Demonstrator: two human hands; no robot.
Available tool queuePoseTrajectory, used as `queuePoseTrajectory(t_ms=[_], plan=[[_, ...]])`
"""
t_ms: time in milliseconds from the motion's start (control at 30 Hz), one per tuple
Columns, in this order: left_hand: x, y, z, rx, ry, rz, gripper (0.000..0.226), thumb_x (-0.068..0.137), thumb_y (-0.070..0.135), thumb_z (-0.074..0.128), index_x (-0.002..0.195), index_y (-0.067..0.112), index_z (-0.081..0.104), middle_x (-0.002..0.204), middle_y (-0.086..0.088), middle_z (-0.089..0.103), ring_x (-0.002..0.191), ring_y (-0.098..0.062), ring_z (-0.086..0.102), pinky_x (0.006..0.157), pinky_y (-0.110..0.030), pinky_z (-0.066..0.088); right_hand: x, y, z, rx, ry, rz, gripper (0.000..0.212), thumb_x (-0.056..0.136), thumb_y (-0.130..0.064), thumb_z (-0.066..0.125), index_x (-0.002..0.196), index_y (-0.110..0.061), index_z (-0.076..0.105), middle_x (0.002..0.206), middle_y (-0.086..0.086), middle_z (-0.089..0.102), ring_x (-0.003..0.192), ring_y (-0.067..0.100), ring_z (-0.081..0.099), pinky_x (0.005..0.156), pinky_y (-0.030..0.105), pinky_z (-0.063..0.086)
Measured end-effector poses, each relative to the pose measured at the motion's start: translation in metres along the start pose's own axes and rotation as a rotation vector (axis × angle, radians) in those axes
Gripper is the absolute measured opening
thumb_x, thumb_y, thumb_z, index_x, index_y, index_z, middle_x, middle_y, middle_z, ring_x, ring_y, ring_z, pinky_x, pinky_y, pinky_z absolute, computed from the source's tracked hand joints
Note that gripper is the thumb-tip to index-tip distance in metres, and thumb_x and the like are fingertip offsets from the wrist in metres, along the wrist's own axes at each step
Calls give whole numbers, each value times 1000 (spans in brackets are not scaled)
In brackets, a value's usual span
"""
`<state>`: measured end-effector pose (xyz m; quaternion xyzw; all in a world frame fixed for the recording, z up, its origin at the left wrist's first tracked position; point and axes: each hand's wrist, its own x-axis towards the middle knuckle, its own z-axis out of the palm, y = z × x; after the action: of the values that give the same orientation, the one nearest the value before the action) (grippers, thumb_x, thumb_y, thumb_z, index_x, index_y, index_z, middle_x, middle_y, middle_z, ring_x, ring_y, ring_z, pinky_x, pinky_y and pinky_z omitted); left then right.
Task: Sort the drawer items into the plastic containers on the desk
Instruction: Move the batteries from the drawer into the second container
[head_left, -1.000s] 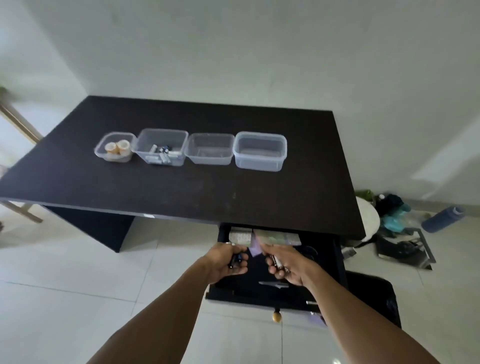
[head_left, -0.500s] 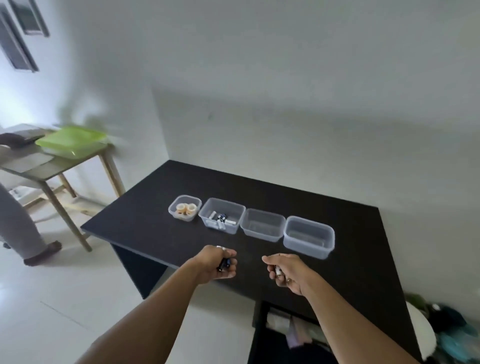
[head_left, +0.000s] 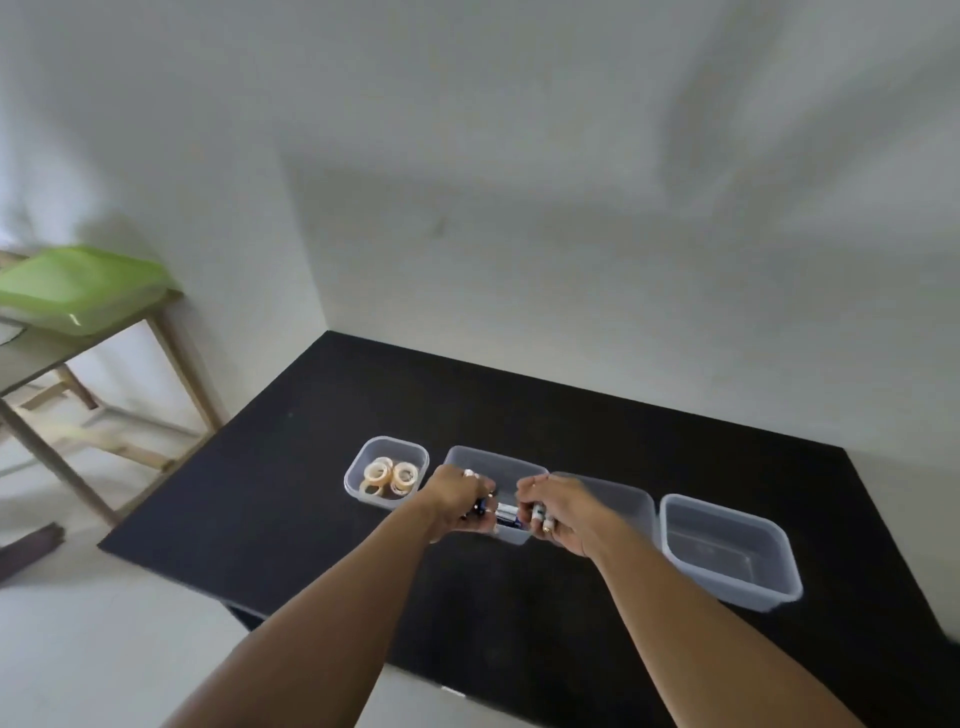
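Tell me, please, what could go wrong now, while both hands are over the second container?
The left hand and right hand each hold several small batteries over the second container; released together, some might bounce onto the desk. A wrist could also nudge the tape-roll container beside it.

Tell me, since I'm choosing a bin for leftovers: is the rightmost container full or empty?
Empty. The rightmost container shows only its clear bare bottom, and no lid covers it.
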<state>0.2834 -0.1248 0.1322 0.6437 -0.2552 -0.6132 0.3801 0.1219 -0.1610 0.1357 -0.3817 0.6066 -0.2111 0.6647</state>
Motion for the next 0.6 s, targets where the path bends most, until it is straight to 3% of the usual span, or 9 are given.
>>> queuePoseTrajectory(t_ms=[133,233,333,433,600], plan=[[45,7,-6,165,26,26,18,86,-11,56,84,4,65,77,-14,62,60,-20,62,54,-32,59,48,-5,15,-24,58,-23,20,89,8,61,103,-4,66,81,14,65,61,19,61,46,28,47],[77,6,-10,303,24,37,18,83,-10,57,82,4,67,75,-15,65,59,-25,64,59,-35,59,75,-6,21,-85,80,-11,19,89,9,58,100,-5,65,83,15,64,58,19,58,42,25,44],[100,3,-8,417,48,33,15,83,-5,57,90,-1,69,76,-17,66,62,-28,66,67,-44,63,96,-1,27,-190,75,38,19,80,11,58,93,0,67,77,19,64,65,27,58,50,30,44],[114,-3,-4,591,60,45,16,87,1,55,99,-3,64,77,-17,65,65,-31,69,64,-38,62,116,8,33,-320,94,67,32,68,8,60,98,7,72,69,18,66,56,25,58,55,32,44],[124,-13,-2,888,106,113,27,92,21,59,108,0,63,94,-18,73,82,-29,74,63,-29,57,127,8,40,-446,109,48,19,84,5,55,92,-4,70,70,12,62,53,21,56,50,29,46]])
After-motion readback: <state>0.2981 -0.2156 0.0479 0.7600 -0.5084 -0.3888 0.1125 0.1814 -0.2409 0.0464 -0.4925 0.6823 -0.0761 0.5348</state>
